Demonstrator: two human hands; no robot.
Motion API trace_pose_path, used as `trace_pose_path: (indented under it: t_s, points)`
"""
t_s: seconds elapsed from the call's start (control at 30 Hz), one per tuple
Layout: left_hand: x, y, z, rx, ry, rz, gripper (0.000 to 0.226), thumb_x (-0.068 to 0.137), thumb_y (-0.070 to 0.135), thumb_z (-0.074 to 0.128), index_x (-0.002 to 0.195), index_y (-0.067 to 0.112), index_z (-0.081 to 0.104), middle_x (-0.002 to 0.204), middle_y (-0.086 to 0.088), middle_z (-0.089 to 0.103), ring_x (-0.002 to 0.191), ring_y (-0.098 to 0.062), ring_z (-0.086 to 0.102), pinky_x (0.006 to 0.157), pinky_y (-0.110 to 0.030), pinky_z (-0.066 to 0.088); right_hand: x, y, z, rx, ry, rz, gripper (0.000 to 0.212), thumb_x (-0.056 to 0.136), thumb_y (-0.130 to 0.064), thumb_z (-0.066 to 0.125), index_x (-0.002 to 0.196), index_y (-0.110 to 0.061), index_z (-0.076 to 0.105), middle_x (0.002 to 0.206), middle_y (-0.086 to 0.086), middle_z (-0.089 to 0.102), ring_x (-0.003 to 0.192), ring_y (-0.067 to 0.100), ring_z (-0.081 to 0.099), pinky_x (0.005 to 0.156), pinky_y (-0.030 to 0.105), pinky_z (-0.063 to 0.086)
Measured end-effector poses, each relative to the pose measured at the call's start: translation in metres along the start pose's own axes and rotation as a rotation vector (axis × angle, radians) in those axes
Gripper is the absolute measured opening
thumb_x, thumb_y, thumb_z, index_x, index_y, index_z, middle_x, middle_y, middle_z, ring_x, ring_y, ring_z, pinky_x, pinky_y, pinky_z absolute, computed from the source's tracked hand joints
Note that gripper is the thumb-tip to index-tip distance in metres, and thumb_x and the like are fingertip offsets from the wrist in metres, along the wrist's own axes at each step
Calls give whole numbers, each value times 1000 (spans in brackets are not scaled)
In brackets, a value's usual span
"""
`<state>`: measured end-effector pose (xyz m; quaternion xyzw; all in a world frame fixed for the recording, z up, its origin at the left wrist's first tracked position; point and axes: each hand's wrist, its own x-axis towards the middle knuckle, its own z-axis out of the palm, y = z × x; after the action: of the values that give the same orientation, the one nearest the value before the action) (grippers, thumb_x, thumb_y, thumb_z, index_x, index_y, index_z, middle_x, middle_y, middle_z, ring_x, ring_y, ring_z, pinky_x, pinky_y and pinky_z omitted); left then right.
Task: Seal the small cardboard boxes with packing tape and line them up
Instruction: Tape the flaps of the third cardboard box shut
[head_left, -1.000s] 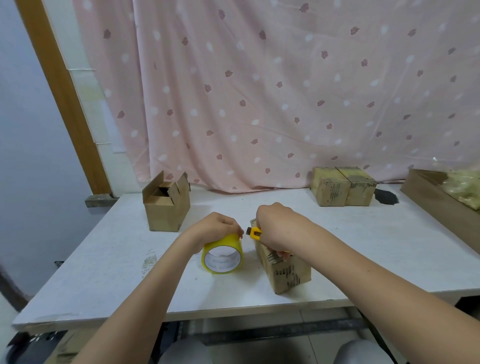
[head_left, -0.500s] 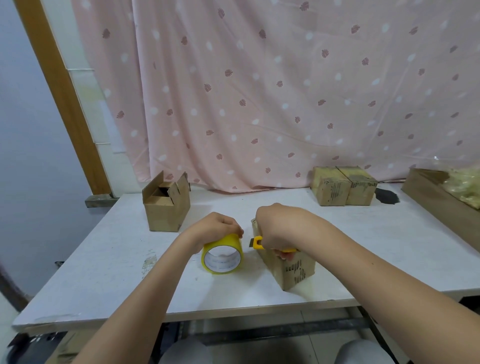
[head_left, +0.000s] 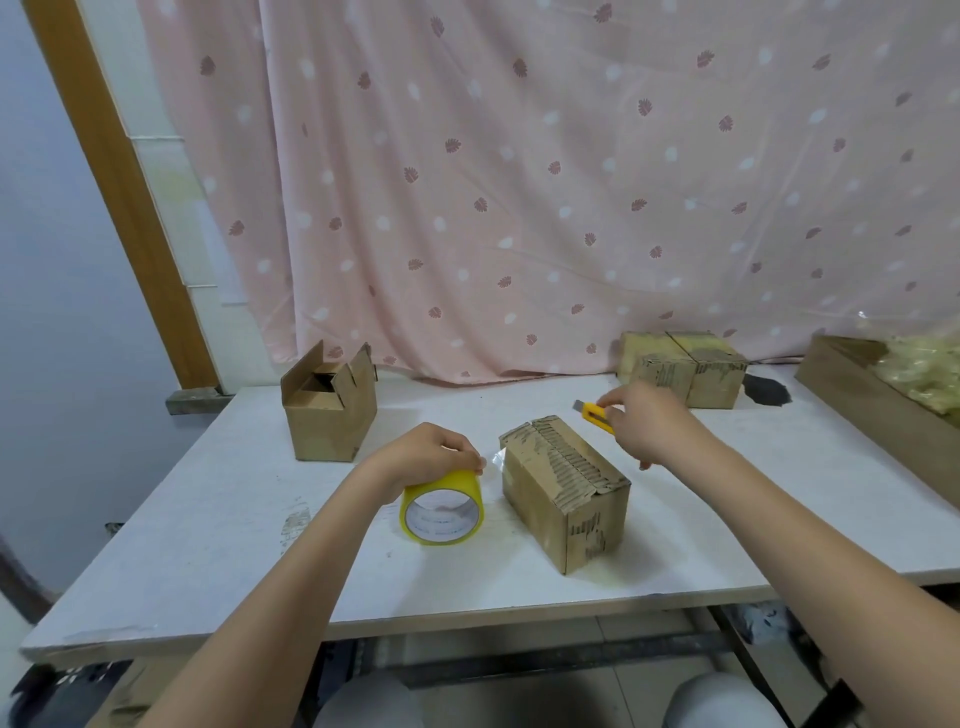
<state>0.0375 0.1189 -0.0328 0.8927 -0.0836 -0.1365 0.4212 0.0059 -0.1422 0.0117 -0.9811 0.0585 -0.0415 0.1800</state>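
A small closed cardboard box (head_left: 563, 491) lies in the middle of the white table (head_left: 218, 525). Left of it stands a yellow roll of packing tape (head_left: 441, 514); my left hand (head_left: 434, 454) grips its top, with a loose tape end sticking out toward the box. My right hand (head_left: 647, 426) is lifted behind and right of the box and holds a yellow utility knife (head_left: 596, 415) with its blade out. An open cardboard box (head_left: 330, 415) stands at the back left. Two taped boxes (head_left: 683, 374) sit side by side at the back right.
A long cardboard tray (head_left: 878, 415) with crumpled clear plastic lies along the right edge. A dark patch (head_left: 766, 389) marks the table beside the taped boxes. A pink curtain hangs behind the table. My knees show below the front edge.
My right hand has lifted the knife off the middle box and moved it back and to the right. The box top is now uncovered. My left hand stays on the tape roll.
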Motion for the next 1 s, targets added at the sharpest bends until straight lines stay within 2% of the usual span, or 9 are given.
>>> trace_pose_path:
  t_s: [0.1,0.2,0.27,0.4,0.53,0.7,0.77,0.87,1.0]
  points:
    - [-1,1,1,-3,4,4,18,88,36,73,86,19,79,96,2,68,83,-13,56,73,-21,45,9,26,22,-32,16,74,39,101,-22,44,139,-19,52,129,10,60,57,20,65,61,29,52]
    - [-1,0,1,-1,9,5,18,88,37,73,86,20,79,101,-1,70,86,-14,57,75,-22,45,14,43,42,-8,-7,147,39,98,-27,50,129,-5,56,113,13,66,82,28,68,80,38,56]
    - [0,0,1,0,9,2,18,88,36,73,86,20,79,95,3,68,85,-13,56,74,-21,44,13,50,53,-9,-5,158,38,97,-29,53,123,-3,57,116,13,65,101,31,64,87,40,52]
    - [0,-1,2,-5,7,8,18,89,36,72,86,19,78,89,8,67,82,-10,56,71,-19,43,4,53,67,-80,36,134,35,95,-30,54,119,-6,58,113,13,63,102,32,60,81,37,51]
    - [1,-2,2,1,14,7,17,89,37,72,83,21,78,98,4,70,86,-12,57,73,-20,43,-2,56,76,-163,31,88,25,94,-30,49,107,-10,56,107,11,59,95,31,58,68,32,41]
    - [1,-2,2,-11,18,10,18,88,37,73,84,20,78,103,2,71,89,-13,59,76,-21,44,7,53,70,-92,128,102,36,98,-36,50,117,-6,58,112,12,61,104,31,58,73,35,44]
    - [1,-3,2,-7,17,11,19,88,38,73,85,20,78,100,4,71,88,-13,58,77,-22,44,10,38,56,32,263,44,34,100,-33,49,117,-8,62,111,12,64,103,30,59,76,36,46]
    - [1,-2,3,-8,14,11,19,87,39,73,84,20,78,94,6,69,85,-13,57,74,-22,43,-1,-1,36,162,388,-206,27,100,-30,49,117,-17,66,113,5,66,101,23,61,81,36,50]
    - [-1,0,2,-2,22,14,17,88,38,73,83,22,78,93,4,67,82,-13,55,69,-19,43,-20,-47,34,92,267,-408,33,99,-32,52,128,-22,62,132,-3,59,120,18,54,98,36,44]
